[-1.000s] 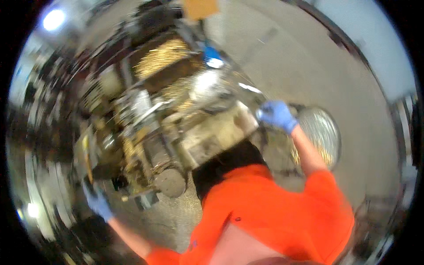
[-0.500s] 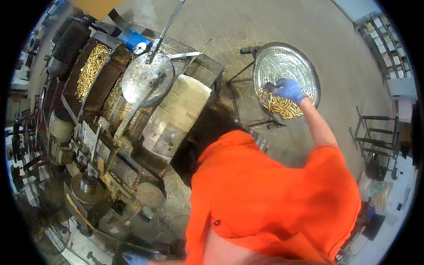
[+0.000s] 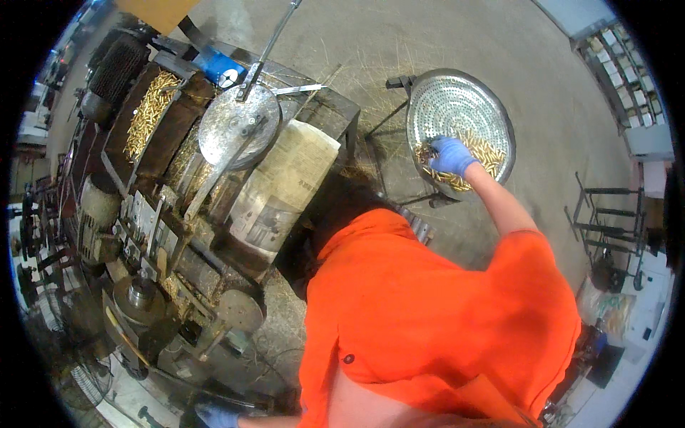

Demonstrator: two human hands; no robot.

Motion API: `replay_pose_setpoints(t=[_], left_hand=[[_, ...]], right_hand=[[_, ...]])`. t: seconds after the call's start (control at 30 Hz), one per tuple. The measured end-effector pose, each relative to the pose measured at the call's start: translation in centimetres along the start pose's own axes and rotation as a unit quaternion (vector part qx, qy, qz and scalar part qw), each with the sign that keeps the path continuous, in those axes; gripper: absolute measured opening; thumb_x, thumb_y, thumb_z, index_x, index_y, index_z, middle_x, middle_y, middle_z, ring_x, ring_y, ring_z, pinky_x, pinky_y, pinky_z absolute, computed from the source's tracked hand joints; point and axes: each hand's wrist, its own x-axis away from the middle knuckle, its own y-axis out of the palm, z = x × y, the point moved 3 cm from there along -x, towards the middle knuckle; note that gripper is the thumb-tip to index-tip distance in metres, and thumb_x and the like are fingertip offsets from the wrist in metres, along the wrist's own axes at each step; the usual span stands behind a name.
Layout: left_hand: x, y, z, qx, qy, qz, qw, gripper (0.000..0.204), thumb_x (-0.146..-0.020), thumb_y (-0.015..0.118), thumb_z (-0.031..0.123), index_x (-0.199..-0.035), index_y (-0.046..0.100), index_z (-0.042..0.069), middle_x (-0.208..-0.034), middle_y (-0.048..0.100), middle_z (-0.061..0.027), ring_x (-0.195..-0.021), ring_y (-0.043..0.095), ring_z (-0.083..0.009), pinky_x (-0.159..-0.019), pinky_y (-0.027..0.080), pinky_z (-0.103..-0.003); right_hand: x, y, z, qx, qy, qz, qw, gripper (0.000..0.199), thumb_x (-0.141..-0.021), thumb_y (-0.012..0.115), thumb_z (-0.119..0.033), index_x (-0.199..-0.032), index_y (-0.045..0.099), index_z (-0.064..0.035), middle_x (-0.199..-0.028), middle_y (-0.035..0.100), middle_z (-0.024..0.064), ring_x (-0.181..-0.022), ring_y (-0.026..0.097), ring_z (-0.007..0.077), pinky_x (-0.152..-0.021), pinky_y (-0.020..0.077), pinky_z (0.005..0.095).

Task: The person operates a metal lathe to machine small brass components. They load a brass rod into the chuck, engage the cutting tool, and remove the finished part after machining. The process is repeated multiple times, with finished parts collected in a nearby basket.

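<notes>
My right hand (image 3: 454, 155), in a blue glove, reaches into a round perforated metal tray (image 3: 460, 96). Its bent fingers are apart, touching a heap of small brass-coloured pieces (image 3: 485, 152) at the tray's near side. The fingertips look dark and are partly hidden among the pieces. At the bottom edge, my left hand (image 3: 218, 417), gloved in blue too, shows only in part, close to dark machine parts; its fingers are not clear.
On the left stands a machine with a trough of brass pieces (image 3: 151, 110), a round metal disc (image 3: 239, 127) and a newspaper sheet (image 3: 285, 189) over it. Thin metal strands litter the floor. At right are a dark metal frame (image 3: 608, 210) and a shelf of boxes (image 3: 628, 71).
My right hand has moved left and slightly nearer within the tray. More brass pieces now show beside and beyond it. The left hand shows a little more at the bottom edge.
</notes>
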Motion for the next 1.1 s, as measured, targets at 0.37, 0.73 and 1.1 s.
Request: replay_pose_setpoints(t=[0.37, 0.73, 1.1], left_hand=[[-1.0, -1.0, 3.9, -0.101, -0.1, -0.076, 0.987, 0.043, -0.091, 0.046, 0.034, -0.119, 0.054, 0.002, -0.116, 0.058, -0.0136, -0.098, 0.058, -0.0249, -0.084, 0.045, -0.033], [-1.6, 0.7, 5.6, -0.012, 0.042, -0.027, 0.999, 0.028, -0.085, 0.057, 0.02, -0.107, 0.062, 0.004, -0.102, 0.064, -0.0145, -0.091, 0.063, -0.025, -0.078, 0.048, -0.03], [3.2, 6.8, 22.0, 0.497, -0.165, -0.329, 0.786, 0.028, -0.086, 0.057, 0.021, -0.106, 0.061, 0.002, -0.074, 0.062, -0.0026, -0.058, 0.056, -0.0078, -0.049, 0.044, -0.022]], right_hand=[[0.0, -1.3, -2.3, -0.009, -0.017, -0.047, 0.999, 0.035, -0.069, 0.054, -0.034, -0.087, 0.066, -0.0062, -0.088, 0.063, 0.019, -0.084, 0.06, 0.0359, -0.078, 0.0476, 0.0418], [-4.0, 2.3, 1.5, 0.085, -0.02, -0.053, 0.995, 0.046, -0.065, 0.065, -0.045, -0.086, 0.068, -0.0033, -0.088, 0.063, 0.0218, -0.083, 0.062, 0.0345, -0.077, 0.0486, 0.0396], [-2.6, -13.0, -17.4, -0.376, -0.178, 0.04, 0.908, 0.026, -0.076, 0.068, -0.015, -0.095, 0.065, 0.0025, -0.095, 0.065, 0.0069, -0.075, 0.055, 0.011, -0.068, 0.046, 0.0258]])
